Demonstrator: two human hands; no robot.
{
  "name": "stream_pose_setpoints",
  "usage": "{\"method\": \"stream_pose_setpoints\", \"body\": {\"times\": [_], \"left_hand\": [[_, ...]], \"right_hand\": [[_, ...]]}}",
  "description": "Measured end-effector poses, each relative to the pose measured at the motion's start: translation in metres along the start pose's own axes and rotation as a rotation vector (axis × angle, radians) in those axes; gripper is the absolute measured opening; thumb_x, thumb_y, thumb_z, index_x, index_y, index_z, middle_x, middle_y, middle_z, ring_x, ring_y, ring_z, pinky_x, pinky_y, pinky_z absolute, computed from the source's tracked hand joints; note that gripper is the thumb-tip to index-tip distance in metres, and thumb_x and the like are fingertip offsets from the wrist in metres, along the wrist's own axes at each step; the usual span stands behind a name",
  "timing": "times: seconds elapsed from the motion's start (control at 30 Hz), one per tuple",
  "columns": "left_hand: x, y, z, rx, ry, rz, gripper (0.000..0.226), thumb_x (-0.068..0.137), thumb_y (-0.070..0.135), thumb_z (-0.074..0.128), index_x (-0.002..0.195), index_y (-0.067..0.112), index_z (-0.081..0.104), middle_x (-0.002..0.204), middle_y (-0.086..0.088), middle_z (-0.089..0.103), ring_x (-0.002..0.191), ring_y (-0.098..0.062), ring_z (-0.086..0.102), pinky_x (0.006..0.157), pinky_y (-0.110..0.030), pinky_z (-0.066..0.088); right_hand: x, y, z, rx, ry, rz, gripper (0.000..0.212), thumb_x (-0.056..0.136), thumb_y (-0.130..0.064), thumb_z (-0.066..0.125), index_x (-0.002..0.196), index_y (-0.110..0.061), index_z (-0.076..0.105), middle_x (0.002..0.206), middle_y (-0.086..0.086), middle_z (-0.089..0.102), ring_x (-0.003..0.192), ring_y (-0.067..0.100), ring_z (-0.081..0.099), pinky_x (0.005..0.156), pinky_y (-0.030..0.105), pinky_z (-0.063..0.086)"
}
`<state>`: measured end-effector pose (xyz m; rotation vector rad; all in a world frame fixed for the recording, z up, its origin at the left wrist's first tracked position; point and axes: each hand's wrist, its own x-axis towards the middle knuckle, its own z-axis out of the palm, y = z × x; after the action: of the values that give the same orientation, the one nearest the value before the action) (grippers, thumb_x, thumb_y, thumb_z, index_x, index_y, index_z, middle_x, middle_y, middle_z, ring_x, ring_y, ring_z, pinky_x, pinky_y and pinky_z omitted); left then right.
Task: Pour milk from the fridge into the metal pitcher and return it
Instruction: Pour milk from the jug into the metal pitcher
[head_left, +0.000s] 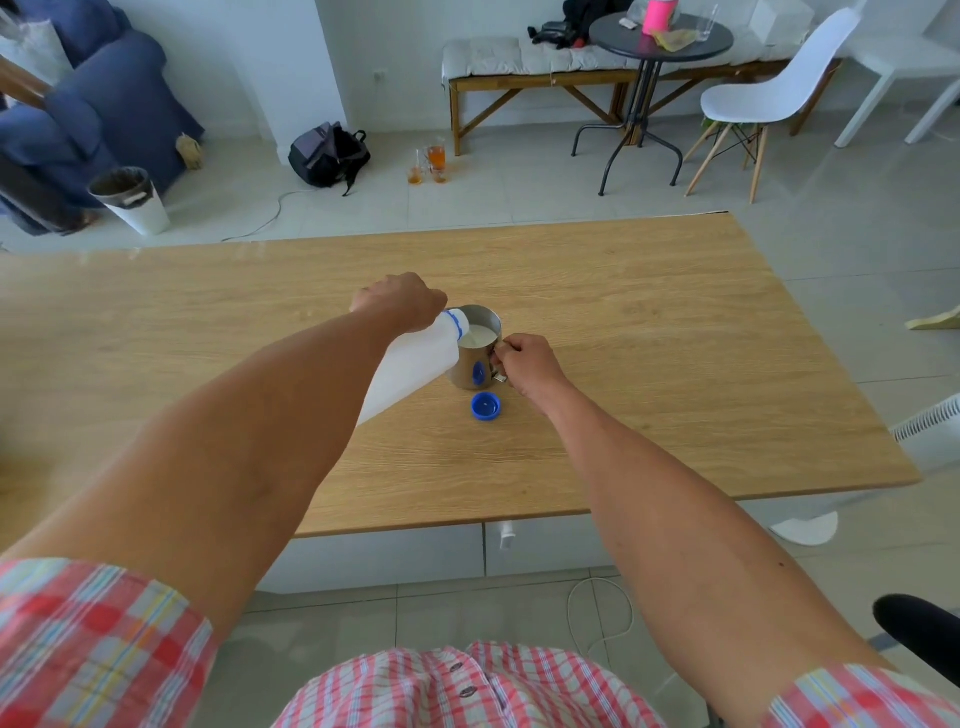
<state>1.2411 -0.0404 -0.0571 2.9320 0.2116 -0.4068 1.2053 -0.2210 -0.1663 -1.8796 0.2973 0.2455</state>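
Milk bottle (410, 366) lies tilted over the table (649, 322), its long axis running from the near left up to the far right, mouth aimed into the pitcher (475, 364) at the rim. Left hand (400, 301) curls around the bottle's upper end. Right hand (527, 364) pinches the pitcher's handle, on its right side. Milk (479, 336) shows inside the upright pitcher. Blue cap (486, 406) lies just in front of the pitcher, open side up.
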Motion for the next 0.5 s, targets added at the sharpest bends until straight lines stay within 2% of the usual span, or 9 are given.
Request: {"method": "stream_pose_setpoints", "body": {"times": [0.17,0.3,0.33,0.4,0.43,0.5], "left_hand": [[-0.01,-0.017,0.012,-0.206,0.017,-0.034,0.037,0.095,0.044,0.04,0.084,0.013,0.056,0.081,-0.005,0.058,0.071,-0.024,0.054,0.065,-0.033,0.039],[-0.02,-0.027,0.006,-0.414,0.063,-0.07,0.037,0.094,0.044,0.039,0.076,0.012,0.049,0.076,-0.006,0.05,0.066,-0.024,0.046,0.063,-0.033,0.033],[-0.023,-0.03,0.002,-0.458,0.085,-0.079,0.038,0.095,0.044,0.038,0.076,0.012,0.048,0.077,-0.005,0.05,0.067,-0.025,0.046,0.064,-0.034,0.034],[-0.028,-0.038,-0.006,-0.553,0.129,-0.083,0.037,0.097,0.042,0.037,0.076,0.013,0.046,0.081,-0.006,0.05,0.073,-0.027,0.047,0.068,-0.035,0.036],[-0.031,-0.042,-0.01,-0.607,0.152,-0.08,0.037,0.098,0.041,0.036,0.077,0.012,0.045,0.083,-0.007,0.049,0.076,-0.028,0.047,0.07,-0.036,0.037],[-0.036,-0.051,-0.015,-0.704,0.214,-0.094,0.038,0.099,0.043,0.036,0.077,0.012,0.044,0.082,-0.007,0.046,0.074,-0.027,0.045,0.068,-0.037,0.038]], "right_hand": [[-0.002,-0.002,0.0,-0.034,0.034,0.029,0.028,0.105,-0.019,0.054,0.092,-0.004,0.074,0.088,0.008,0.075,0.056,0.014,0.059,0.055,0.026,0.048],[-0.008,-0.005,-0.002,-0.079,0.063,-0.001,0.031,0.105,-0.021,0.054,0.095,0.001,0.074,0.094,0.014,0.077,0.055,0.015,0.063,0.068,0.036,0.061],[-0.011,-0.005,-0.001,-0.081,0.065,-0.005,0.033,0.105,-0.023,0.053,0.097,0.002,0.073,0.094,0.014,0.077,0.057,0.016,0.064,0.072,0.039,0.061],[-0.019,-0.002,0.001,-0.082,0.081,-0.006,0.035,0.103,-0.028,0.049,0.102,0.001,0.07,0.094,0.013,0.075,0.066,0.02,0.067,0.069,0.039,0.058],[-0.024,0.0,0.002,-0.074,0.107,-0.006,0.035,0.1,-0.031,0.048,0.106,-0.002,0.067,0.1,0.013,0.072,0.074,0.023,0.068,0.067,0.038,0.055],[-0.038,0.006,0.008,-0.065,0.185,-0.002,0.046,0.091,-0.04,0.047,0.124,-0.01,0.058,0.119,0.007,0.065,0.094,0.023,0.065,0.077,0.039,0.053]]}}
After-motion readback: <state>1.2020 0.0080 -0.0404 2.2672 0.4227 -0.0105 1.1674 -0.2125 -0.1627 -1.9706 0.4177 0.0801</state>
